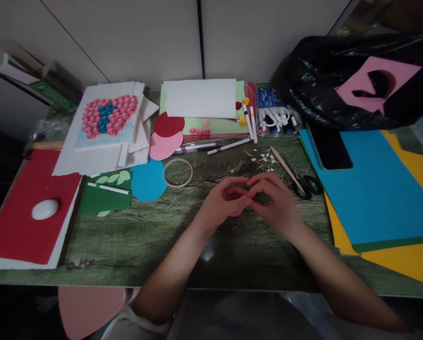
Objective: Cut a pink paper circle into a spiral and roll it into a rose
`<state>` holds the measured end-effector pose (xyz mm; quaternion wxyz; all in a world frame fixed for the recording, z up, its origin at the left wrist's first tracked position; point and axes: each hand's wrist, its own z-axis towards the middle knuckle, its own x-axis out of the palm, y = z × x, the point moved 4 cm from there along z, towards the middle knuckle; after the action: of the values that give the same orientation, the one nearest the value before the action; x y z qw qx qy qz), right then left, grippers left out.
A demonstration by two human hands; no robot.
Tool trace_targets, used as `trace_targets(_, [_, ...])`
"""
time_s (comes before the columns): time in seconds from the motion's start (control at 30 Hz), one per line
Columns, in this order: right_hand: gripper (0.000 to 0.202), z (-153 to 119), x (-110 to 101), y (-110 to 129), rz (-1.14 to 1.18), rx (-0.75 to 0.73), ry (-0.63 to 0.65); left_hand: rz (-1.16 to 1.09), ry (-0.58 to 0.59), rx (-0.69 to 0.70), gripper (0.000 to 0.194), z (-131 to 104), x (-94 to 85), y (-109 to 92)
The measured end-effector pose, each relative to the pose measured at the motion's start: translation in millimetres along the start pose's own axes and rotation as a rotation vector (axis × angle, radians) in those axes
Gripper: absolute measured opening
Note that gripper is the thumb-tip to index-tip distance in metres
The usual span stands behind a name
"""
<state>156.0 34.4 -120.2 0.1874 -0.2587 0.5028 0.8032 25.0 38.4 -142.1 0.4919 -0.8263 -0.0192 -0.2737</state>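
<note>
My left hand (220,205) and my right hand (277,203) meet over the middle of the table, fingertips pressed together. Between them is a small piece of pink paper (235,213), mostly hidden by my fingers; its lower edge shows under my left thumb. Close to my right hand lie black-handled scissors (303,184) and a wooden stick (286,167), with white and pink paper scraps (264,160) beyond. To the left of my left hand sits a roll of tape (177,173), touching a blue paper circle (148,180).
A picture with pink and blue paper rolls (108,117) rests on white sheets at the back left. Red paper (23,208) bears a white oval object (45,209). Blue card (381,189) with a phone (332,147) lies right, before a black bag (314,71). Markers (228,146) lie behind my hands.
</note>
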Motion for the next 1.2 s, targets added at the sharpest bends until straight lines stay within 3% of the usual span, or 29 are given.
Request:
trace_targets(0.53, [0.014,0,-1,1,-0.011,-0.053,0.013,-0.008,-0.059,0.037,0.042,2,-7.8,-3])
trace_targets(0.83, [0.02,0,2,0,-0.004,-0.068,0.152,0.049,-0.07,0.047,0.039,2,-10.9,-5])
trace_targets(1.2, [0.01,2,-4,0,0.067,0.002,0.068,-0.091,-0.01,-0.014,0.04,2,-9.9,-2])
